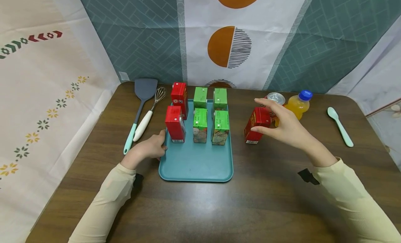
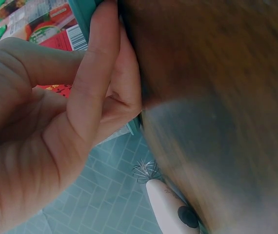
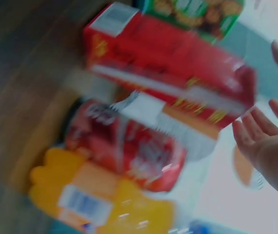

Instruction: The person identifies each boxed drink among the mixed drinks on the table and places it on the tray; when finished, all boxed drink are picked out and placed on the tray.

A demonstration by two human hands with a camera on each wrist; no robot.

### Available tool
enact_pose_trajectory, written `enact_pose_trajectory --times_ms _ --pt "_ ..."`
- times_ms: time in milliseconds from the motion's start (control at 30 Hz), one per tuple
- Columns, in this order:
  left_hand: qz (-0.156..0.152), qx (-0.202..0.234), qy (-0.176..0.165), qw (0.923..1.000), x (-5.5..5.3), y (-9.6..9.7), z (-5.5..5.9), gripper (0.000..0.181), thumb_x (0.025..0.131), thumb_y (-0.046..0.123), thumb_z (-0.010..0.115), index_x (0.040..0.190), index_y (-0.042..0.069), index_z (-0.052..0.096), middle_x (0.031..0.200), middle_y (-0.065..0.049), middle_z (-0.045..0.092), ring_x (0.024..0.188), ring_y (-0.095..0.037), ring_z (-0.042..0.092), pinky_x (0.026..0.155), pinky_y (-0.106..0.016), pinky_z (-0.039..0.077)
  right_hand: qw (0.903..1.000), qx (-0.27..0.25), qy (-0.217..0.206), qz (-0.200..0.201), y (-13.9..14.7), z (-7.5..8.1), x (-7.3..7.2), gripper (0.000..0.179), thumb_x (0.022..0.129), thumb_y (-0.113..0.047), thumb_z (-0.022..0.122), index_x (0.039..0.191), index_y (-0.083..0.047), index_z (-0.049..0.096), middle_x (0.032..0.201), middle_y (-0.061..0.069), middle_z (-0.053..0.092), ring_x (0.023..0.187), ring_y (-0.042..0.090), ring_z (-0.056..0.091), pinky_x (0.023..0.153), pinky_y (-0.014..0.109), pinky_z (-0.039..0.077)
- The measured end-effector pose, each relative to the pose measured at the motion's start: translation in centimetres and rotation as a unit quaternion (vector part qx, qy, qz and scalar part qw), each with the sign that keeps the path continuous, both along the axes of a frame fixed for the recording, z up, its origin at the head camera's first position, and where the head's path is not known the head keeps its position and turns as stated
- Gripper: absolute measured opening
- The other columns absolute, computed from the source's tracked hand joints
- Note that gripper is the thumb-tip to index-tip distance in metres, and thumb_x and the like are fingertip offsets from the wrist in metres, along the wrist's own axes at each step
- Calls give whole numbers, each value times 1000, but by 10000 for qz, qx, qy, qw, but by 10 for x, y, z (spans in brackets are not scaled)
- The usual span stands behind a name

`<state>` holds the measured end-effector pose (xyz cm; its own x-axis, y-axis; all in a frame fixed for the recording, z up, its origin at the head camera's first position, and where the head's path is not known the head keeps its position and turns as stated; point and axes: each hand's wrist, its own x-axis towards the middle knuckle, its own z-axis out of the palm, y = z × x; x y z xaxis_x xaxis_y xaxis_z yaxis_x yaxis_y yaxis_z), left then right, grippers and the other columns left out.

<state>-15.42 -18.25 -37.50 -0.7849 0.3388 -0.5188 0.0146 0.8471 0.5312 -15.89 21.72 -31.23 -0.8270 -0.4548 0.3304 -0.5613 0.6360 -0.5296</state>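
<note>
My left hand (image 1: 149, 145) grips the left rim of a teal tray (image 1: 194, 166); in the left wrist view the fingers (image 2: 102, 63) bend at its edge. On the tray stand two red drink cartons (image 1: 175, 123) at the left and several green drink cartons (image 1: 200, 123) beside them. To the tray's right, another red carton (image 1: 255, 124) stands upright on the table. My right hand (image 1: 286, 126) is spread by the top of that carton, thumb and fingers wide apart. The right wrist view is blurred, with the fingers (image 3: 261, 129) near the carton's upper end.
Behind the right hand stand a soda can (image 1: 276, 98) and an orange drink bottle (image 1: 297, 103) with a blue cap. A mint spoon (image 1: 339, 126) lies at far right. Left of the tray lie a spatula (image 1: 141, 103) and a whisk (image 1: 145, 123). Patterned cloth (image 1: 141, 44) hangs behind the table.
</note>
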Motion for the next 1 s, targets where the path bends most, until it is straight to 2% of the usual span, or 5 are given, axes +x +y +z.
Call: enact_pose_trajectory --times_ms 100,300,467,733,1000 --pt "-9 13 -7 10000 0 1 -1 72 94 4 44 142 -14 -5 73 -13 58 58 -17 62 56 -28 46 9990 -167 -393 -112 10 -8 -10 80 70 -17 82 140 -19 43 135 7 50 113 27 53 91 47 44" --pt "-12 -9 -5 10000 1 1 -1 72 93 3 44 143 -14 -6 70 -12 57 58 -17 61 54 -27 45 9921 -407 -1164 -216 16 -19 -17 79 73 -16 80 141 -19 40 136 8 49 114 28 54 87 16 43" --pt "16 -8 -14 10000 1 0 1 72 93 3 44 143 -14 -6 67 -12 56 57 -17 62 54 -27 44 9844 -396 -1663 -405 14 -29 -20 82 74 -20 80 141 -13 33 128 15 53 109 32 56 87 38 50" --pt "71 -8 -47 10000 1 0 0 72 93 3 45 143 -13 -6 68 -12 56 57 -17 62 54 -27 44 9839 -365 -1612 -679 14 -36 -16 77 72 -22 82 131 -8 36 121 15 55 104 30 56 84 49 49" --pt "16 -18 -13 10000 0 -1 0 73 93 4 44 143 -14 -6 68 -12 56 57 -16 61 54 -27 44 9894 -616 -1029 -823 11 -27 -3 73 65 -17 86 125 -7 46 115 13 61 97 31 62 74 10 44"
